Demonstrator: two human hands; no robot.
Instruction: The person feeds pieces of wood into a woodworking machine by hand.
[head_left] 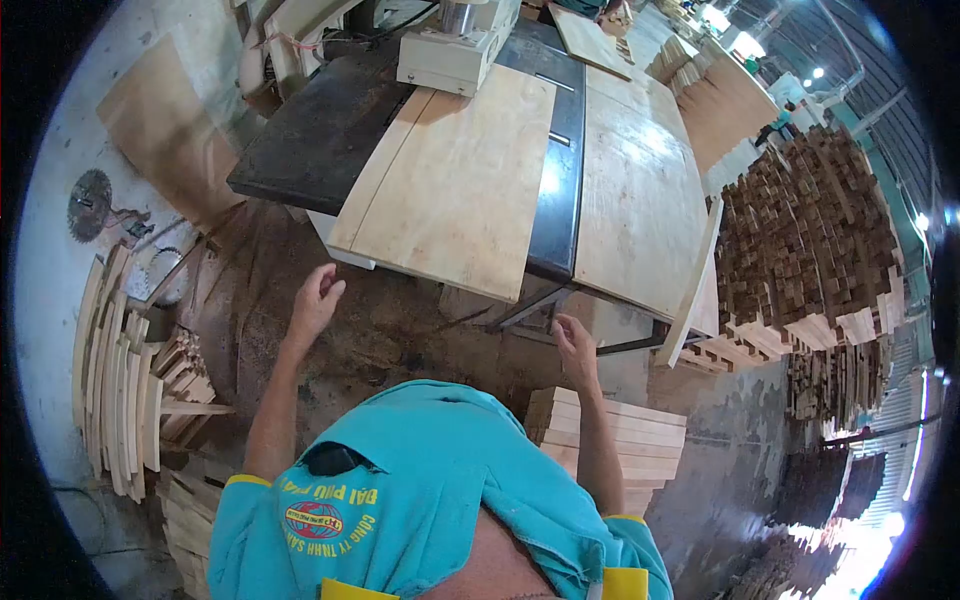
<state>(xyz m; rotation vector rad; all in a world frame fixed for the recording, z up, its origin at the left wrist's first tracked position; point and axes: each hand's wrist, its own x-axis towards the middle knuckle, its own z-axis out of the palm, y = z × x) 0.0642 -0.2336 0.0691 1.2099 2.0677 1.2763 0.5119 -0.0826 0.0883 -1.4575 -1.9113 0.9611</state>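
Note:
A pale wooden panel [455,185] lies on the dark machine table [320,130], its far end touching or under a white machine head [450,58]. My left hand [316,302] hovers off the panel's near left corner, fingers loosely bent and nothing visible in them. Off the near right side, below the table edge, my right hand [576,350] is also in the air, loosely curled and apparently holding nothing. Neither hand seems to touch the panel. A narrow strip [385,165] runs along the panel's left edge, set off by a dark line.
A wide board surface [640,190] adjoins the table on the right, with a long slat [692,285] leaning at its end. Stacked timber [810,240] rises farther right. Light planks [610,435] are piled by my right arm. Curved slats [112,380] and a saw blade [90,204] are at left.

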